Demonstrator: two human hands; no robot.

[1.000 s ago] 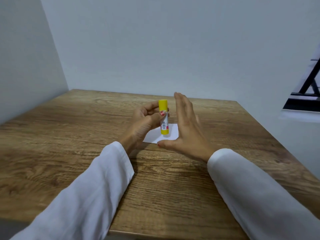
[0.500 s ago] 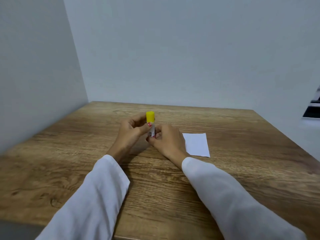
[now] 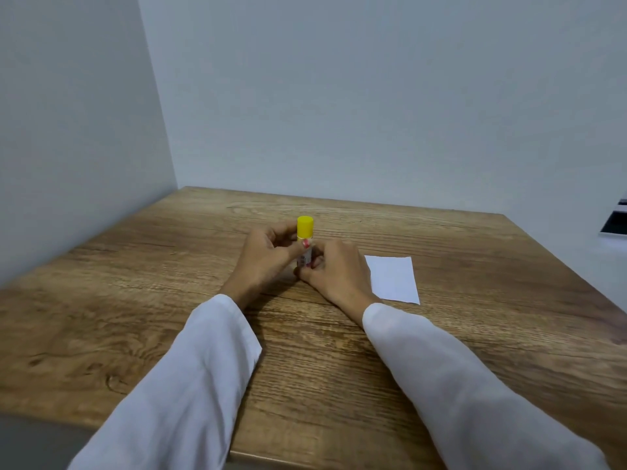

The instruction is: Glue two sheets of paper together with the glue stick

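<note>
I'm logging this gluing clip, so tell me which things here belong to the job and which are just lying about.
Belongs to the job:
glue stick, yellow cap still on, held upright by the left hand and right hand
white paper, flat on the table

Just lying about:
dark object at the right edge, too cropped to identify

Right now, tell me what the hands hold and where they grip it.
Both hold the upright glue stick: the left hand pinches it just under the yellow cap, the right hand grips its lower end.
</note>
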